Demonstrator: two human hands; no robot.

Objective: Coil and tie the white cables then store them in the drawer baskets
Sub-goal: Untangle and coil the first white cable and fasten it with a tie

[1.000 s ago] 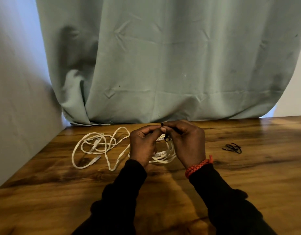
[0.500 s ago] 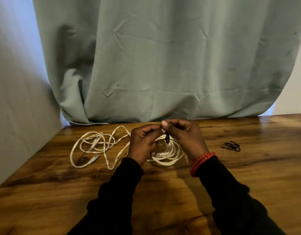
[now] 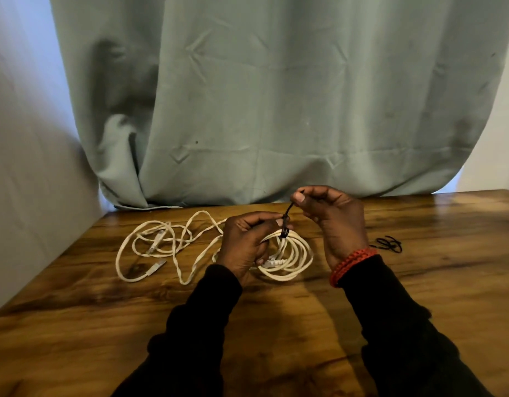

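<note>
My left hand (image 3: 244, 245) grips a coiled white cable (image 3: 296, 262) just above the wooden table, holding the loops together near their top. A black tie (image 3: 285, 224) is wrapped around the coil there. My right hand (image 3: 333, 219) pinches the free end of that tie between thumb and finger, up and to the right of the coil. A second white cable (image 3: 161, 245) lies loose and tangled on the table to the left.
Spare black ties (image 3: 388, 244) lie on the wooden table (image 3: 419, 282) to the right of my right wrist. A green curtain (image 3: 276, 96) hangs along the table's far edge, and a pale wall (image 3: 24, 167) closes off the left side.
My right hand has drawn away from the left, up and to the right, pulling the tie's end out taut. The coil now shows between my hands.
</note>
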